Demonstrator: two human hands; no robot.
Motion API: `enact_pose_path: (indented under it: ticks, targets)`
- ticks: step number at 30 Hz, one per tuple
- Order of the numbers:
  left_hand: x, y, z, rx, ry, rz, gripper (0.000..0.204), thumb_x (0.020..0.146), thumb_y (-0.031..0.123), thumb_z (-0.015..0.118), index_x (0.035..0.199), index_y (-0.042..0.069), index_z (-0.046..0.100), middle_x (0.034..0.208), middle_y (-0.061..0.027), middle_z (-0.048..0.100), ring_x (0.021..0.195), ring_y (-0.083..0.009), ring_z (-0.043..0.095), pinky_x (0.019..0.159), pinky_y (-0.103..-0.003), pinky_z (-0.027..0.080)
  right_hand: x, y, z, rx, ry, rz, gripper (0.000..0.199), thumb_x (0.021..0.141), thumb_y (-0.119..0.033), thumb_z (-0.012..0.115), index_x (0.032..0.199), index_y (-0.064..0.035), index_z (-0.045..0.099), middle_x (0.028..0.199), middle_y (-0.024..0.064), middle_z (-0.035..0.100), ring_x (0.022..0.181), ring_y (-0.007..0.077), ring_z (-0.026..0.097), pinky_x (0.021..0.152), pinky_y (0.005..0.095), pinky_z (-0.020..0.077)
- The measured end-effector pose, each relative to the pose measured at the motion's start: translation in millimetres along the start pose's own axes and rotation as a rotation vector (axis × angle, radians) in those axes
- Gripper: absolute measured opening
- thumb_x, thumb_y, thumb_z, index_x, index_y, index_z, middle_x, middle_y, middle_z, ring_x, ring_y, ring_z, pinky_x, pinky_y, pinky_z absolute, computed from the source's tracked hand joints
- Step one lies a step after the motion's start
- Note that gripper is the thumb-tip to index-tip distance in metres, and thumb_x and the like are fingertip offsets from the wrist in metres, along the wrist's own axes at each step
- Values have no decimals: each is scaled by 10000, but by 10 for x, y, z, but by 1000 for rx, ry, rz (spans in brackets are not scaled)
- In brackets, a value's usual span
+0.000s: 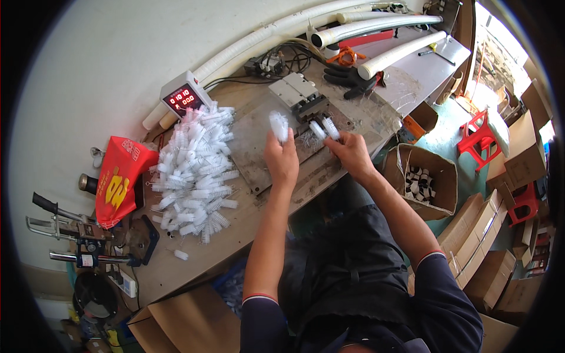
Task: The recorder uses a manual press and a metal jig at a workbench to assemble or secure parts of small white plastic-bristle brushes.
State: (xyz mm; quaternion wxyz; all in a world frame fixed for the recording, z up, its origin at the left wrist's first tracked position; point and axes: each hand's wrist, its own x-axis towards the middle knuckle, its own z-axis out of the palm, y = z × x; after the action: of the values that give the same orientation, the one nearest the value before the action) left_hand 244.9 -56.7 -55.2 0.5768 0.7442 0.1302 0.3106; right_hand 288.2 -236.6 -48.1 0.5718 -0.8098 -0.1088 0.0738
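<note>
My left hand (282, 157) is closed around a small white bristle brush (279, 125) held upright above a grey metal plate (256, 150). Fingers of my right hand (352, 153) pinch two white brushes (324, 128) just in front of a small grey machine (300, 94) on the workbench. A large heap of white brushes (194, 170) lies to the left of my left hand.
A timer box with red digits (183, 97) stands behind the heap. A red bag (120, 179) and hand tools lie at the left. White tubes (376, 26) and black gloves (350, 78) sit at the back. An open cardboard box holding brushes (425, 179) stands right of the bench.
</note>
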Motion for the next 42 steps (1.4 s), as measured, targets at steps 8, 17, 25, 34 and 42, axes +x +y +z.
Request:
enact_pose_path:
  ticks: [8,17,25,34,42]
  targets:
    - [-10,-97,6,111,1,122,249,1054,224,617,1205,28,647,830,-16,630,657,-94,538,611,-290,456,158,-83,57,-87,64,0,252,907,-211,718,863,37,718,639,45,637,586,100,564,566,306,444]
    - [-12,-24,1,-14,208,151,181,1067,209,599,1071,28,607,783,3,583,666,-83,524,607,-271,444,207,-8,66,-20,72,19,256,864,-207,699,834,47,715,631,84,647,591,133,609,576,329,485]
    - [-23,-49,-33,44,193,191,124,1063,142,572,1109,31,605,828,-20,624,733,-115,578,674,-304,482,279,83,91,37,77,0,261,848,-214,716,742,22,685,605,45,617,558,109,546,539,319,428]
    - [-14,-59,-32,315,211,437,207,979,30,572,1177,23,630,995,-147,700,965,-410,665,880,-470,519,253,-1,94,42,120,19,249,890,-219,721,822,20,712,646,28,623,567,103,519,544,318,404]
    - [-33,-4,9,514,-54,357,105,922,15,588,1026,25,591,970,-190,665,948,-440,646,820,-515,508,80,54,-125,420,-110,65,298,968,-153,665,1210,21,674,823,-3,648,588,60,513,541,221,405]
